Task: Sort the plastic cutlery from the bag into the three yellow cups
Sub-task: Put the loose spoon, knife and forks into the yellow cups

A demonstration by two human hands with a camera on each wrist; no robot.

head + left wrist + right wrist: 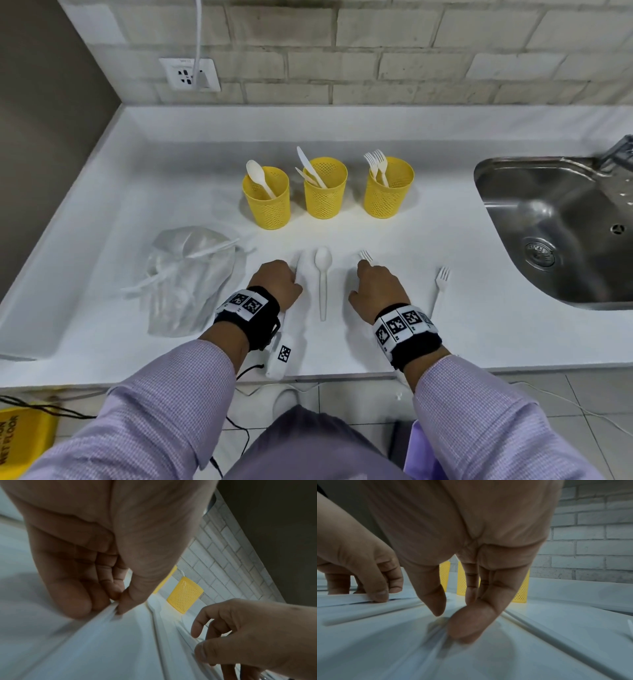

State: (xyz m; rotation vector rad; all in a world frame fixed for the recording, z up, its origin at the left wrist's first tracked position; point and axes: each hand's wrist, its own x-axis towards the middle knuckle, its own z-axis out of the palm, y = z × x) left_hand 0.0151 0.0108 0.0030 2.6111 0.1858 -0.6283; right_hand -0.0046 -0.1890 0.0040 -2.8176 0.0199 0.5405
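Surroundings: white countertop (445, 240); steel sink (548, 219) at 3 o'clock; wall socket (189, 74) at 11 o'clock on the brick wall; yellow wet-floor sign (24, 435) on the floor at 8 o'clock.
In the way: loose white plastic spoon (322, 274) lies between the hands; a spare white plastic fork (441, 284) lies at 3 o'clock of the right hand.
Left hand (277, 284): fingers curled, thumb and fingertips pinching a white plastic knife (300, 269) against the counter.
Right hand (378, 287): fingertips down on a second white fork (365, 255); thumb apart, grip not closed.
Left yellow mesh cup (269, 205): one spoon.
Middle yellow mesh cup (324, 195): knives.
Right yellow mesh cup (387, 193): forks.
Clear plastic bag (191, 281): at 9 o'clock of the left hand, cutlery inside.
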